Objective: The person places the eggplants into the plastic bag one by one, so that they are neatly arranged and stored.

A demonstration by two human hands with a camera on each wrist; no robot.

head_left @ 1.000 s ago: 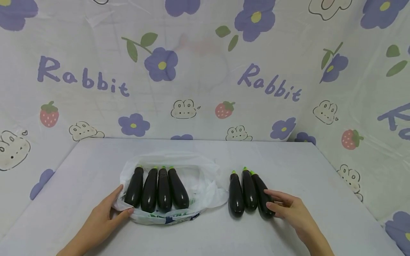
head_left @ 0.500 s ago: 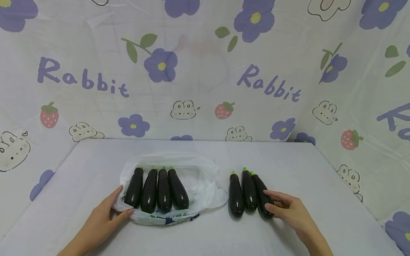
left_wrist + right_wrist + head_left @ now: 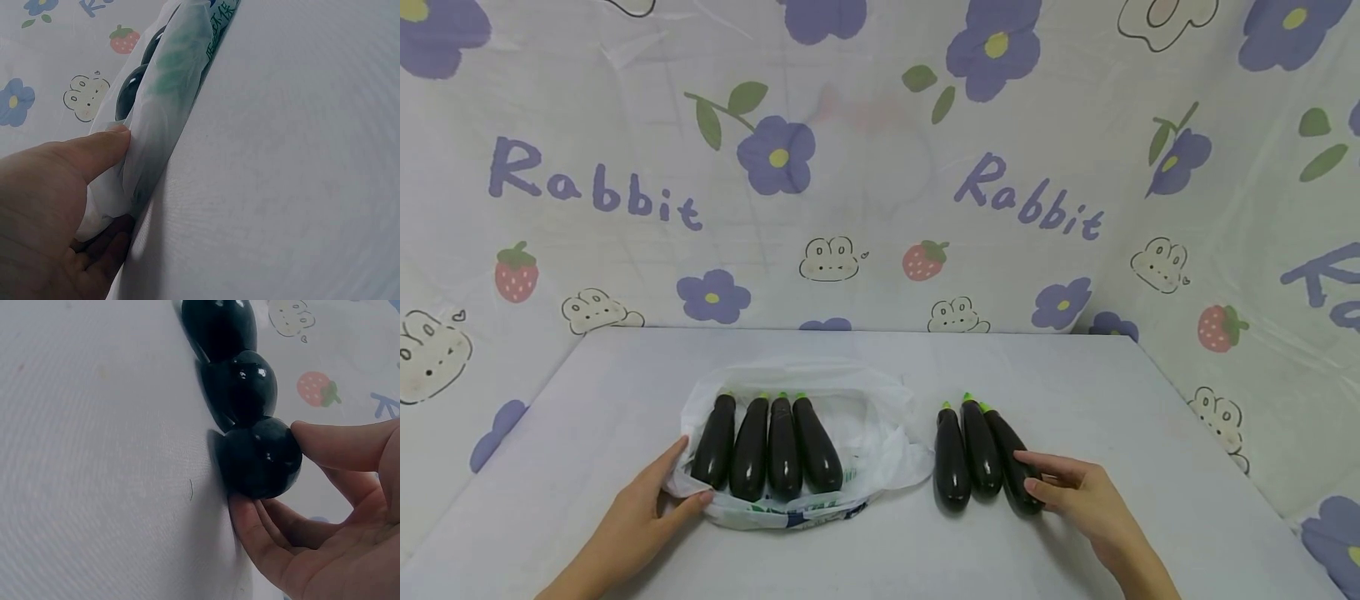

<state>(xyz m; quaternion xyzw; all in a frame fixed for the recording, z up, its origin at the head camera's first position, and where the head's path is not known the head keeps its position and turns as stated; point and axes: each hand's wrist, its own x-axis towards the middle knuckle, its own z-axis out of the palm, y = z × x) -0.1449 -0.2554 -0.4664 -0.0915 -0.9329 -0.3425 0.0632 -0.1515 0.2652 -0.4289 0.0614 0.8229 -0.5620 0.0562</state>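
Note:
Several dark, glossy eggplants (image 3: 785, 450) with green stem tips lie side by side in a white plastic bag (image 3: 887, 450). My left hand (image 3: 636, 521) holds the bag's near left edge; in the left wrist view the thumb (image 3: 103, 150) lies on the plastic and the other fingers are partly hidden under it. To the right of the bag, three more eggplants lie in a row on the table. My right hand (image 3: 1086, 496) grips the rightmost eggplant (image 3: 1011, 454) near its thick end. The right wrist view shows thumb and fingers on opposite sides of this eggplant (image 3: 262, 459).
A white cloth covers the table (image 3: 1037, 367). Behind and beside it hangs a curtain (image 3: 865, 183) printed with flowers, rabbits and strawberries. The middle eggplant (image 3: 981, 450) touches or nearly touches the gripped one, and the left one (image 3: 952, 462) lies close to the bag.
The stem ends of the middle and rightmost loose eggplants have shifted slightly left. My right fingers have moved a little with them. My left hand and the bag stay put.

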